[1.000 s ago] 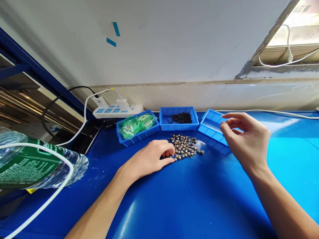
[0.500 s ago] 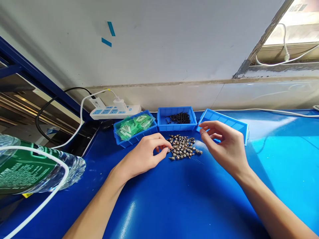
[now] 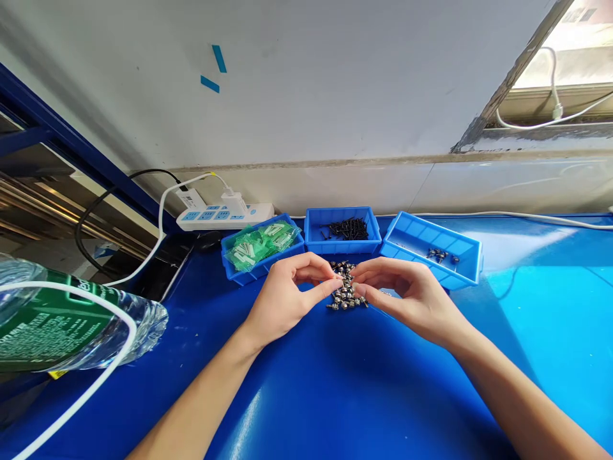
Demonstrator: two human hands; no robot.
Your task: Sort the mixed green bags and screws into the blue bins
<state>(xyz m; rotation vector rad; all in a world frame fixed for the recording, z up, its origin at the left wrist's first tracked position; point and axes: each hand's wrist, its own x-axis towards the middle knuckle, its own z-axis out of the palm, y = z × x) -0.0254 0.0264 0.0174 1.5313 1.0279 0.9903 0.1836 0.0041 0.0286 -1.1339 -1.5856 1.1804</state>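
Note:
A pile of small metal screws with washers or nuts (image 3: pixel 345 298) lies on the blue tabletop between my hands. My left hand (image 3: pixel 299 297) is closed in a pinch over the pile's left side, with a small screw, partly hidden, at its fingertips. From the right comes my right hand (image 3: pixel 412 294), its thumb and forefinger a little apart over the pile, close to the left fingertips. Behind it, a blue bin (image 3: pixel 467 248) holds a few similar screws (image 3: pixel 438 255). The middle blue bin (image 3: pixel 313 246) contains black screws (image 3: pixel 348 228).
The left blue bin (image 3: pixel 242 279) holds green packets with white pieces (image 3: pixel 261 244). Behind it sits a power strip (image 3: pixel 261 213) with plugged-in cables. A large water bottle (image 3: pixel 62 319) lies at the left, crossed by a white cable (image 3: pixel 122 348). A wall (image 3: pixel 335 96) rises behind the bins.
My right hand has moved left and down from in front of the right bin to the pile, uncovering the screws inside. My left hand has shifted slightly right, still pinching.

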